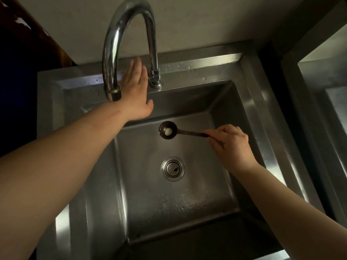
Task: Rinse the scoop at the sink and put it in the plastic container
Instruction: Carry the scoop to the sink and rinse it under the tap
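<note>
**One scoop held over one steel basin**

One stainless steel sink fills the view, its floor wet. One curved chrome faucet arches above it. Two bare hands: the left hand lies flat and spread wide, gripping nothing, between spout and faucet base. The right hand pinches the handle of one dark scoop, bowl up above the single drain strainer.

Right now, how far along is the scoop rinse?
Done: the dark brown scoop is over the steel sink, held in the right hand. In hand: the left hand reaches behind the chrome faucet; no water visible. Left: rinsing, then the container, which is out of view.
</note>
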